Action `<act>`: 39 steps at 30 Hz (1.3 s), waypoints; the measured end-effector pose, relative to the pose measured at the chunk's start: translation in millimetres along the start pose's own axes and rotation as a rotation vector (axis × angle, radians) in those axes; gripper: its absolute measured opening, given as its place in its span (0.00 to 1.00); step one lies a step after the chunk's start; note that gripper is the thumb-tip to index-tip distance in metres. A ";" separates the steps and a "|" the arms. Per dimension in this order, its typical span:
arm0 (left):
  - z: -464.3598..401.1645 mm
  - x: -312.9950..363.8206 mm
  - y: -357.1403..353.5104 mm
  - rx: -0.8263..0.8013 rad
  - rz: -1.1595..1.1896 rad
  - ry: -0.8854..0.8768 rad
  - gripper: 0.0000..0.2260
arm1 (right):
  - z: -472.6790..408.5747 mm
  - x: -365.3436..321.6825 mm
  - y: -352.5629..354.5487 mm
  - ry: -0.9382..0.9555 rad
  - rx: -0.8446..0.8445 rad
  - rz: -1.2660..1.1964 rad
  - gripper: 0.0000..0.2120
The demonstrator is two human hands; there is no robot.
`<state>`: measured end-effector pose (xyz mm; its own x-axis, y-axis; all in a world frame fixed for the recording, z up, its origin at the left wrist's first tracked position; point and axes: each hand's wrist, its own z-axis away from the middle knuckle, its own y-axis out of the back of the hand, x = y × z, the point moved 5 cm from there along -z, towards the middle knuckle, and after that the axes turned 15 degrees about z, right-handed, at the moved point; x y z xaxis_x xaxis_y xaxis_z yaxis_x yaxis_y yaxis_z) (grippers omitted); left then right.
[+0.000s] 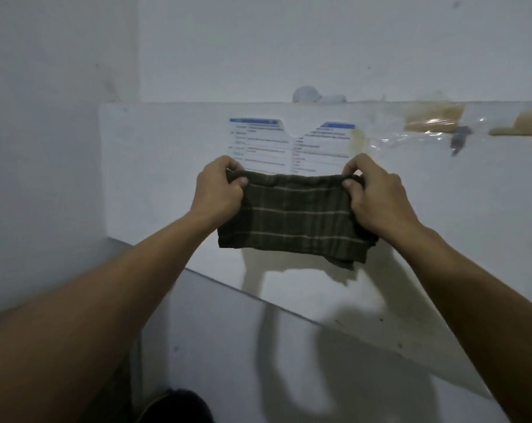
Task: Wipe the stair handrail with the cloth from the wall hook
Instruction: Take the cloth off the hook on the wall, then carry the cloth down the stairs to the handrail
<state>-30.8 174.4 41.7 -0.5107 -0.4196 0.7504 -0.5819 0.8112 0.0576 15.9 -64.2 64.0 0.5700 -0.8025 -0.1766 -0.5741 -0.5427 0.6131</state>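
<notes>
A dark green cloth (pixel 295 218) with thin pale checks hangs spread between my two hands in front of a white wall. My left hand (pixel 219 190) pinches its upper left corner. My right hand (pixel 377 196) grips its upper right corner and right edge. The cloth's lower edge hangs free, lower on the right. No hook and no handrail can be made out in this view.
A printed sheet (pixel 289 145) with blue headers is stuck on the white wall panel (pixel 155 166) behind the cloth. A ledge on top holds clear plastic bags (pixel 432 123) and a pale round object (pixel 307 94). A sloped white surface (pixel 289 346) runs down to the right below.
</notes>
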 end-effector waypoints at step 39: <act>373.0 -39.7 641.8 1.104 -0.889 0.629 0.11 | 235.7 -763.1 -319.4 1.358 -0.873 -1.000 0.17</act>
<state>-620.1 559.8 -196.8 0.4146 -0.1242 0.9015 -0.8490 -0.4094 0.3341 -374.2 663.1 -178.5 0.7208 0.6296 -0.2900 0.3818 -0.0114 0.9242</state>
